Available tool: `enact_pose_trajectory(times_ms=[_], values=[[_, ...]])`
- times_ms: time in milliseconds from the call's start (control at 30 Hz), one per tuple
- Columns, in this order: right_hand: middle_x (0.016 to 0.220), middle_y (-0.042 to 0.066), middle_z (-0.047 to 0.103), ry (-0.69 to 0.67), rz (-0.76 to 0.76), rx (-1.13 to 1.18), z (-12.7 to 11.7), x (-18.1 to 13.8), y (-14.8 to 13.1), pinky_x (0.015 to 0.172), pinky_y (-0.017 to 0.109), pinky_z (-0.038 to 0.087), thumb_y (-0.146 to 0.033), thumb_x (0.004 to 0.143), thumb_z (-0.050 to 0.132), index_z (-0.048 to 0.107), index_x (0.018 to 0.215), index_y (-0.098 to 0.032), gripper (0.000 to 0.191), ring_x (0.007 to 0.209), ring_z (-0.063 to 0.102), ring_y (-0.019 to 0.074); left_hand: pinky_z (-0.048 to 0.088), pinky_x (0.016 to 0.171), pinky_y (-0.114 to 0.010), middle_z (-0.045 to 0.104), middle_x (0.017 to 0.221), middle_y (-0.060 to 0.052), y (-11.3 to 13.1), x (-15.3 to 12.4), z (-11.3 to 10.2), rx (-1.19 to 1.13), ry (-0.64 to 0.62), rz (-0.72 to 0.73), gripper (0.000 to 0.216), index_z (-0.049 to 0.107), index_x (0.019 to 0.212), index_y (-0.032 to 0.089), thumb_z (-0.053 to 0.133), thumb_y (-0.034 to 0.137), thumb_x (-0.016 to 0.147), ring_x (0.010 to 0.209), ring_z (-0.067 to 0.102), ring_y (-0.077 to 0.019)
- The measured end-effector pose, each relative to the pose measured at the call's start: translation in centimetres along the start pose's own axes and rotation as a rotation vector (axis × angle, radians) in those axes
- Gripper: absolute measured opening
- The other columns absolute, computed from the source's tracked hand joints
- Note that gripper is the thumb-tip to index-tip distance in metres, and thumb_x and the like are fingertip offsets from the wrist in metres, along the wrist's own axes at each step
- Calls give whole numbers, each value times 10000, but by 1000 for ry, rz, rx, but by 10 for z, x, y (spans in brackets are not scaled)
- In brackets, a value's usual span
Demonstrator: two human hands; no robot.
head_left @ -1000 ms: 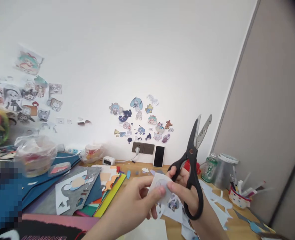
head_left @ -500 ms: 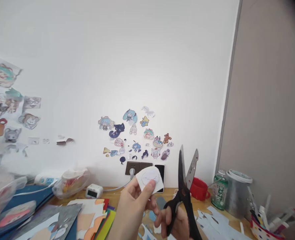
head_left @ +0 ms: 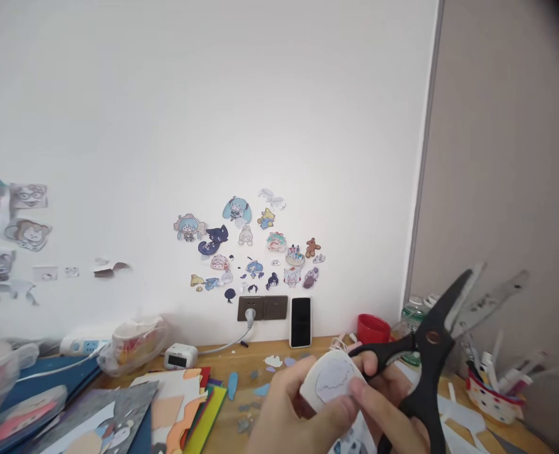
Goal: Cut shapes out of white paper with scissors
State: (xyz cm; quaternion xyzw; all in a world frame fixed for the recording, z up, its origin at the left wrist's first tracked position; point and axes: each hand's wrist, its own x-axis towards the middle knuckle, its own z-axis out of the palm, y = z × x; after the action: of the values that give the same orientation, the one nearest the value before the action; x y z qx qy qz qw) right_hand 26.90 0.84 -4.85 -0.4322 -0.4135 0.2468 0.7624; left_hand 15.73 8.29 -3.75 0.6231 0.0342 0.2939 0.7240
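My left hand (head_left: 291,413) pinches a small rounded white paper cutout (head_left: 330,382) with a faint drawn outline, low in the middle of the view. My right hand (head_left: 393,410) grips black-handled scissors (head_left: 438,353) just right of the cutout. Their blades are parted and point up to the right. The two hands touch around the paper. Both wrists run off the bottom edge.
A wooden desk (head_left: 255,362) carries coloured paper sheets (head_left: 189,403), a small white clock (head_left: 179,357), a red cup (head_left: 373,328), a jar, a phone (head_left: 301,322) leaning on the wall and a pen holder (head_left: 492,394). Stickers (head_left: 255,249) cover the white wall.
My left hand has lowered the cutout from in front of the wall socket down to the right hand. The scissors have swung right and tilted, blades still parted.
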Motion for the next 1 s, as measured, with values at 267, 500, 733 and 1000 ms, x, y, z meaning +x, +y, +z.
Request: enact_pose_trajectory(times_ms=[267, 500, 733, 1000], values=[[714, -9, 570, -188, 134, -141, -26, 10, -10, 490, 255, 424, -390, 653, 748, 482, 758, -224, 331, 571, 526, 142, 359, 468, -185, 533, 581, 12, 13, -13, 5, 266, -23, -178, 327, 645, 779, 141, 498, 429, 825, 469, 446, -75], [725, 4, 545, -384, 128, -269, -23, -1, -22, 486, 257, 434, -338, 704, 710, 517, 747, -235, 223, 607, 529, 161, 423, 509, -206, 598, 542, 6, 18, -26, -8, 314, -275, -257, 292, 615, 616, 197, 529, 391, 817, 457, 517, -103], [701, 13, 558, -355, 72, 60, -2, 7, 8, 573, 306, 439, -691, 493, 698, 534, 755, -245, 543, 585, 495, 165, 375, 492, -201, 514, 520, 21, 22, -17, -12, 155, 202, -12, 443, 538, 620, 158, 421, 509, 863, 439, 477, -78], [539, 4, 564, -564, 229, 4, 20, 6, 92, 422, 289, 440, -861, 416, 535, 593, 676, -264, 654, 462, 541, 179, 332, 515, -204, 329, 554, 68, 18, -12, -25, 117, 655, 100, 375, 394, 708, 209, 405, 555, 853, 523, 354, -89]])
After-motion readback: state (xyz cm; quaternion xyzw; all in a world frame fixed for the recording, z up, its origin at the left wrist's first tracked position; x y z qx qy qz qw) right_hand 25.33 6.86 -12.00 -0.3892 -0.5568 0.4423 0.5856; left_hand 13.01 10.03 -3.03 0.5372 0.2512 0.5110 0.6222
